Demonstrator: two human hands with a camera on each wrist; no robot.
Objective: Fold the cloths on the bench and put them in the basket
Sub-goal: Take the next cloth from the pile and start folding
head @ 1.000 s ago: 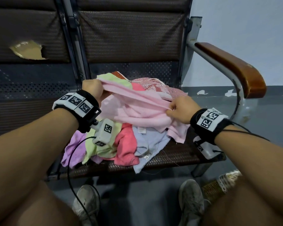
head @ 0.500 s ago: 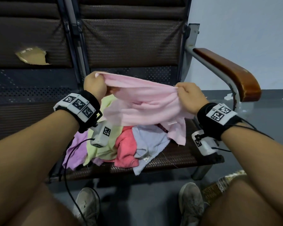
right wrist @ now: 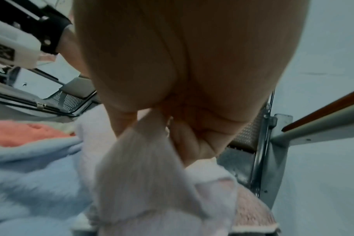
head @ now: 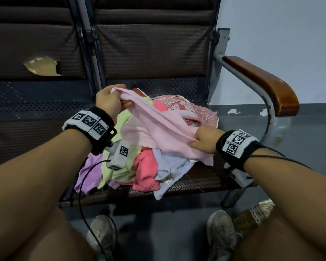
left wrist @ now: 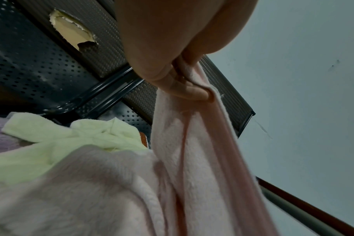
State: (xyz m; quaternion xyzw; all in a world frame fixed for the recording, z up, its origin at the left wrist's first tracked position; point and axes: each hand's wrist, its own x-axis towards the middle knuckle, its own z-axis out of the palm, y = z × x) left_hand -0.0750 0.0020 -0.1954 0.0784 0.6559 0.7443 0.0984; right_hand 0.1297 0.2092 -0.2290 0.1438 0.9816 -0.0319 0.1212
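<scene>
A pale pink cloth [head: 158, 127] stretches slantwise between my two hands above a heap of cloths on the bench seat [head: 201, 182]. My left hand [head: 109, 99] grips its far left corner, fingers curled round the hem [left wrist: 194, 91]. My right hand [head: 203, 139] pinches the cloth's near right edge [right wrist: 144, 135]. Under it lie a light green cloth [head: 120, 172], a coral cloth [head: 146, 166], a light blue cloth [head: 169, 170], a lilac cloth [head: 88, 172] and a patterned pink cloth [head: 184, 105]. A woven basket [head: 252, 213] shows partly on the floor at lower right, behind my right leg.
The bench has a dark woven backrest [head: 151, 51] and a wooden armrest [head: 262, 81] on a metal tube at the right. The neighbouring seat's back has a torn hole [head: 42, 66]. My shoes [head: 220, 234] stand on the grey floor under the seat's front edge.
The pink cloth was lifted level and spread wide half a second ago. Now my right hand has dropped toward me and my left has stayed far, so the cloth hangs slantwise lower over the heap.
</scene>
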